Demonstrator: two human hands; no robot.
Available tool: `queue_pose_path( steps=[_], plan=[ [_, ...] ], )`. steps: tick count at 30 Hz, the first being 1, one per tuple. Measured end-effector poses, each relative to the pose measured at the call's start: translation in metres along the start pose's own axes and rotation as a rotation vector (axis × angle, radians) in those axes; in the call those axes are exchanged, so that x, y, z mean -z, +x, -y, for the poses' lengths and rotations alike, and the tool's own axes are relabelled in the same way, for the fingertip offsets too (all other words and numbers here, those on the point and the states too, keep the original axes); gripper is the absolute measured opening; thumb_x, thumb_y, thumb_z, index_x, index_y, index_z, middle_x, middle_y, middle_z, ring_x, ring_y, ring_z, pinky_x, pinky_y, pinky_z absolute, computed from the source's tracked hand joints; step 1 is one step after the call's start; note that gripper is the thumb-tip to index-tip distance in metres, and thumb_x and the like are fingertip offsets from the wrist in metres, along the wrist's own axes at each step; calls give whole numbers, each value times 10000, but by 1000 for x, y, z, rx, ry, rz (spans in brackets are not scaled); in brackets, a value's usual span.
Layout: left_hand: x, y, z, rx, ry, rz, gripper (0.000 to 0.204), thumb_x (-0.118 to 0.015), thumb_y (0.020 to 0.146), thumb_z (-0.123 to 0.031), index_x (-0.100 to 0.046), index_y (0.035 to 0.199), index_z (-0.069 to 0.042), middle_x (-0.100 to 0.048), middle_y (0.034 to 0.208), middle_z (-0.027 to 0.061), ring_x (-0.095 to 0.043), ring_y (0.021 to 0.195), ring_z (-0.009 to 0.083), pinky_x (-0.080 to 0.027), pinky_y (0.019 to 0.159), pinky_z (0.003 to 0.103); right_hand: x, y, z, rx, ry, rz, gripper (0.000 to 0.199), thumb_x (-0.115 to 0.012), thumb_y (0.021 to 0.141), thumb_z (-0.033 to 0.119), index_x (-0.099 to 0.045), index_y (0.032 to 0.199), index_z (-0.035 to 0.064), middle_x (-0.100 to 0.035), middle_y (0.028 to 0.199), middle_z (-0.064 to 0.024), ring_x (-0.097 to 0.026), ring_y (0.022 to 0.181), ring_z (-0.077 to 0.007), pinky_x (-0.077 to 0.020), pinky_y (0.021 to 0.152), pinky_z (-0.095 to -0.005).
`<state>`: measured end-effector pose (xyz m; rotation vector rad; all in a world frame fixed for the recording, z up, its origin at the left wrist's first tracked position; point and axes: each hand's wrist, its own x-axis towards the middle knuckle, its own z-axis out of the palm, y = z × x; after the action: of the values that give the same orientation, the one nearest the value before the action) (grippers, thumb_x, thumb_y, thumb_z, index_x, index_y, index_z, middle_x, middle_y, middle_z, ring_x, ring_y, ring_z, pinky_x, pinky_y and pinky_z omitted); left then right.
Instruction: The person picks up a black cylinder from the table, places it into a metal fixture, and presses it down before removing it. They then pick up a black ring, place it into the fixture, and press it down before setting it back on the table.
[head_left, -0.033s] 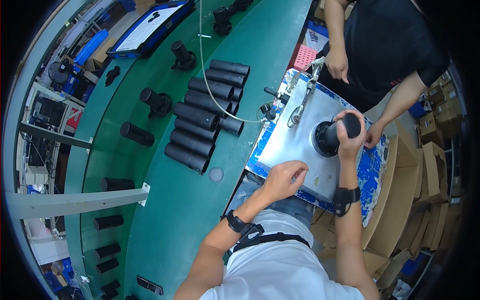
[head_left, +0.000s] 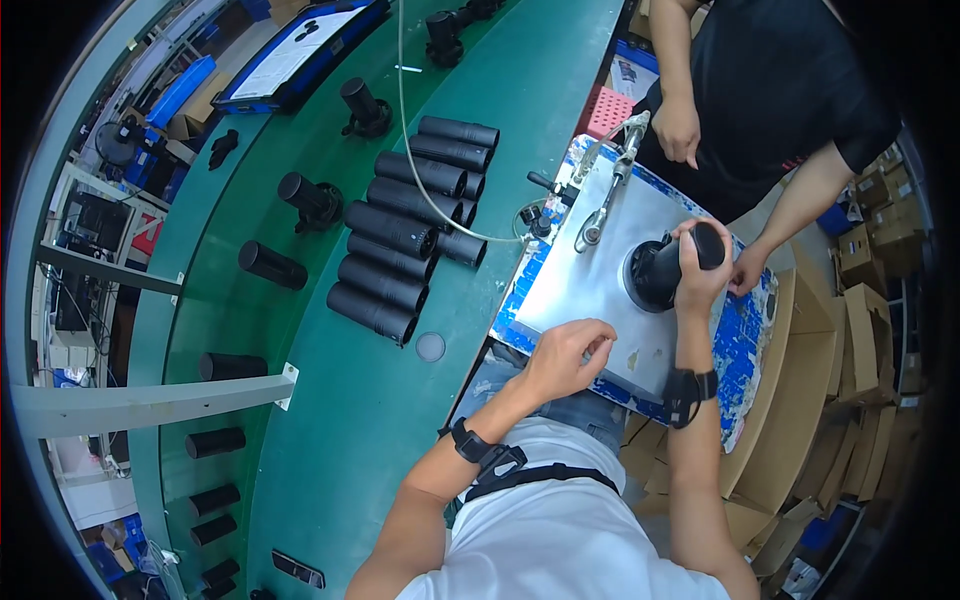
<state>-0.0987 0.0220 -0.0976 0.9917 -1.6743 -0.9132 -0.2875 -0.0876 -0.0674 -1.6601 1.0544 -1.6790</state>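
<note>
My right hand (head_left: 702,285) is wrapped round a black cylinder (head_left: 656,277) with a wider round base. The cylinder stands tilted in the view on a silver metal plate (head_left: 560,295). My left hand (head_left: 568,360) is closed, its fingers loosely curled, at the plate's near edge; no object shows in it. A metal lever tool (head_left: 608,200) with a ring-shaped end lies over the plate, beyond my left hand. Close beside my right hand is a co-worker's hand (head_left: 748,270), fingers near the plate's right side.
Several black tubes (head_left: 392,230) lie stacked on the green table (head_left: 400,430). Behind them, black cylinders with bases (head_left: 310,200) stand on a green strip. A thin hose (head_left: 408,130) crosses above the tubes. Cardboard boxes (head_left: 790,350) stand at right; a co-worker (head_left: 770,100) is opposite.
</note>
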Motion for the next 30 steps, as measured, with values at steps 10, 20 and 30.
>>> queue_pose_path(
  steps=[10, 20, 30],
  plan=[
    [1, -1, 9, -34, 8, -39, 97, -621, 821, -73, -660, 896, -25, -647, 744, 100, -613, 586, 213, -484, 553, 300, 11, 12, 13, -209, 132, 177, 368, -705, 705, -16, -545, 1035, 15, -637, 909, -82, -620, 866, -155, -483, 840, -290],
    [59, 67, 6, 33, -82, -201, 111, -628, 831, -103, -658, 907, -27, -657, 691, 93, -630, 568, 221, -468, 521, 302, -12, -11, 8, -8, -190, -141, 248, -665, 755, -24, -570, 982, 6, -627, 884, -61, -594, 832, -134, -470, 811, -269],
    [82, 189, 106, 528, 870, 269, 468, -478, 879, -403, -687, 1093, -43, -621, 1213, 176, -571, 1145, 348, -424, 961, 488, -13, -12, 12, -41, -112, -168, 214, -663, 753, -20, -581, 947, 19, -620, 863, -42, -587, 817, -129, -462, 817, -266]
  ],
)
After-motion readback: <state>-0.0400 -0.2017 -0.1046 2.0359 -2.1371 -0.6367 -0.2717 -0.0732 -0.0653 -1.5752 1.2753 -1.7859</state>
